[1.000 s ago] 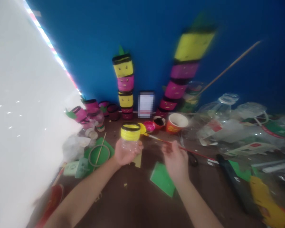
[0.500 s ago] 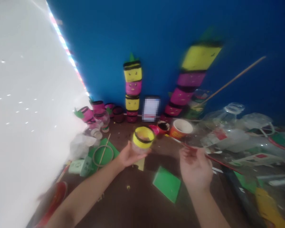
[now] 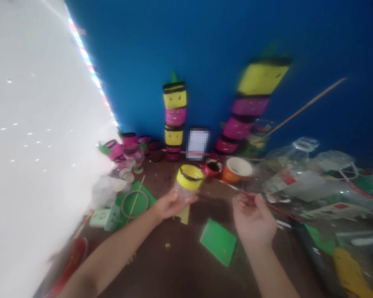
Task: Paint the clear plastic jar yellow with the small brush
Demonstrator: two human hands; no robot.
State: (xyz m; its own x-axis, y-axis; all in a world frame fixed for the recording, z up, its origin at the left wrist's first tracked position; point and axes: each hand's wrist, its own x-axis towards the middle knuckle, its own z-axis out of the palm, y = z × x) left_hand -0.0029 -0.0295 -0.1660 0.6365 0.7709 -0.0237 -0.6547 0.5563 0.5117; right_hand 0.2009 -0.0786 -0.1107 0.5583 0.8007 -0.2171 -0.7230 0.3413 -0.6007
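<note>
My left hand (image 3: 174,203) is closed around the lower part of a clear plastic cup (image 3: 186,191), whose upper band is painted yellow with a dark line near the rim. The cup tilts slightly and its open top shows. Between the fingers of my right hand (image 3: 255,219) is a thin red paintbrush (image 3: 270,205), its yellow-tinted tip pointing left, apart from the cup. Behind the brush tip stand an orange-red paper cup (image 3: 231,175) with a white inside and a small red container (image 3: 213,168) holding something dark.
Stacked yellow and pink painted pots (image 3: 175,118) stand against the blue wall. Clear plastic bottles (image 3: 301,165) crowd the right side. A green card (image 3: 219,242) lies in front on the brown table (image 3: 174,273). At left is a tape ring (image 3: 134,204) on green sheet.
The cup in my left hand has shifted slightly right and turned a little. My right hand and the paintbrush have moved slightly; the brush stays in its grip.
</note>
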